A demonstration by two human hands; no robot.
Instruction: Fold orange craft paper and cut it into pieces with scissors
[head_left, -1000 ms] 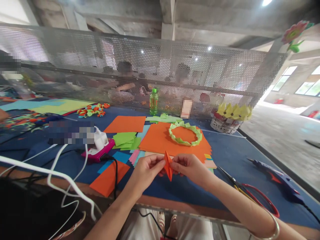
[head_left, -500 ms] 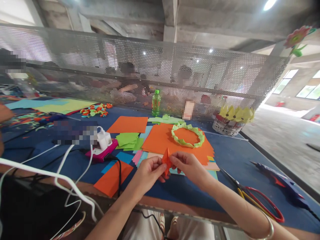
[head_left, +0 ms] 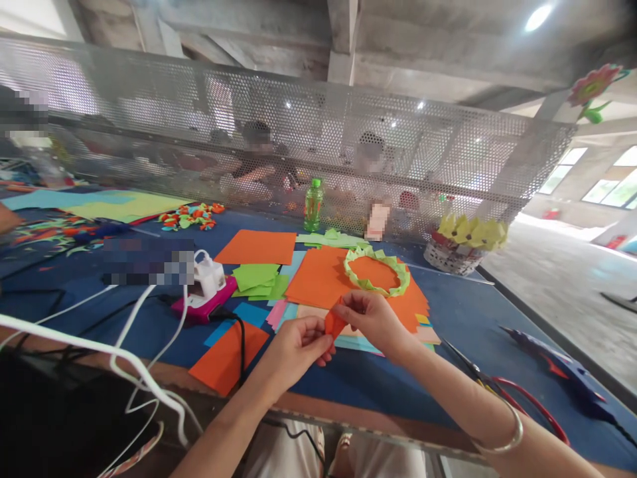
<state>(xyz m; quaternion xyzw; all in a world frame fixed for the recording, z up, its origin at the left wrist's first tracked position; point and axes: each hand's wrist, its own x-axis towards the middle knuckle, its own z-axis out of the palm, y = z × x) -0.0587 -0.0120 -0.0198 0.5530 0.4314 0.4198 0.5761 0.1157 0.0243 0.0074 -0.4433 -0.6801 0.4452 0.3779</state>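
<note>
From my head view, both hands meet in front of me over the near part of the blue-covered surface (head_left: 468, 302). My left hand (head_left: 301, 342) pinches the lower end of a small folded orange paper (head_left: 335, 322) between thumb and fingers. My right hand (head_left: 372, 318) pinches its upper end, so the piece sits tilted between the two, raised in front of the paper stacks. My fingers cover part of it, and I can't make out every fold. A bracelet (head_left: 519, 425) rings my right forearm.

Just beyond my hands lies a stack of orange sheets (head_left: 313, 282), with a pale green paper ring (head_left: 350, 269) of pointed folds resting on it. Bright green squares (head_left: 256, 279) sit to its left, near a pink power strip (head_left: 199, 309) with a white adapter (head_left: 212, 279) plugged in. Nearer me, a black cable crosses a loose orange sheet (head_left: 223, 362).

To the right, my forearm hides part of the scissors (head_left: 472, 367); a dark blue tool (head_left: 562, 365) with a pointed tip lies beyond them. Farther back stand a green bottle (head_left: 313, 207) and a basket (head_left: 452, 259) topped by a yellow folded ring (head_left: 472, 232), before a perforated screen (head_left: 308, 113).
</note>
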